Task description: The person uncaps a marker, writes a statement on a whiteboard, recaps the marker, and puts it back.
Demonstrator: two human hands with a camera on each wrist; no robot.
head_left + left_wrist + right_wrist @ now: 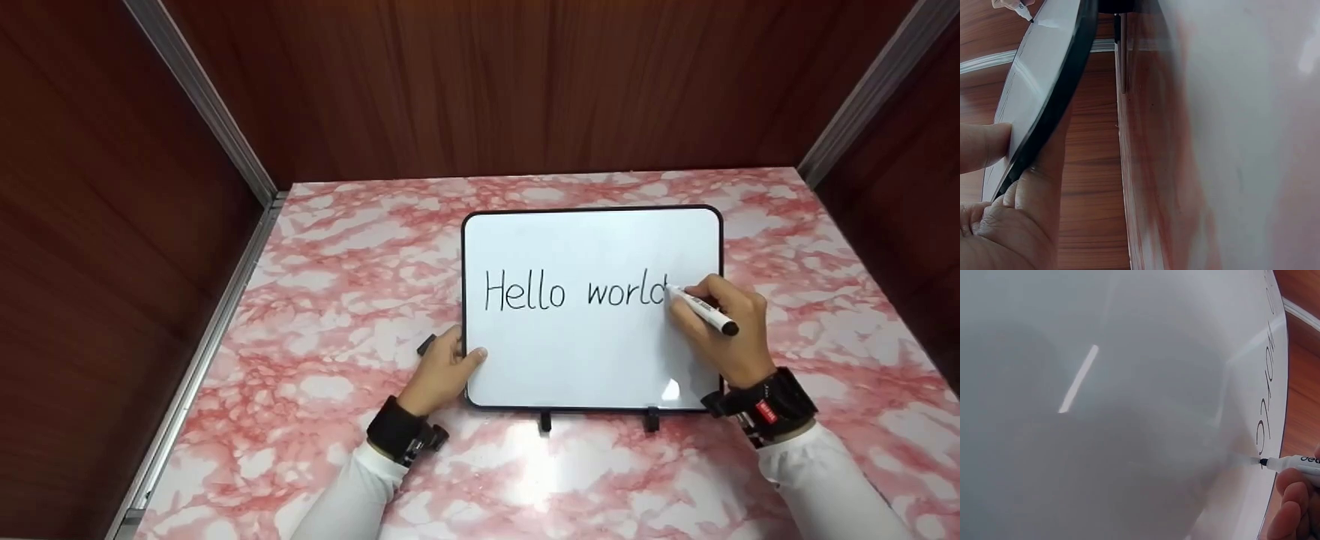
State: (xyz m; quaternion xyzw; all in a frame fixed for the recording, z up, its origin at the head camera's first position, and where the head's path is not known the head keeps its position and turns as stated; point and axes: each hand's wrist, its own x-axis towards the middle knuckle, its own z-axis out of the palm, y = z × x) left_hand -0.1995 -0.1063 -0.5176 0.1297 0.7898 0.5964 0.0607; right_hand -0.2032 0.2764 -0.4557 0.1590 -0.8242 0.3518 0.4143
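Observation:
A whiteboard [570, 367] with a thin black frame stands tilted back on the table, bearing the black handwriting [525, 291] "Hello world". Low on its left side, my left hand [442, 371] grips the frame. The left wrist view shows the thumb [985, 147] on the white face and the other fingers behind the edge. My right hand [739, 330] pinches a white marker [709, 311] near the board's right edge. Seen from the right wrist, the marker's black tip [1264, 462] is at the stroke of the final "d". Part of that letter is hidden in the head view.
Black stand feet [545, 422] jut out under the board's lower edge. Another small black piece [426, 345] shows beside the left hand. The table [322, 435] has a glossy red-and-white marbled top, enclosed by dark wood-grain panels [480, 90] with metal rails [217, 112] at the corners.

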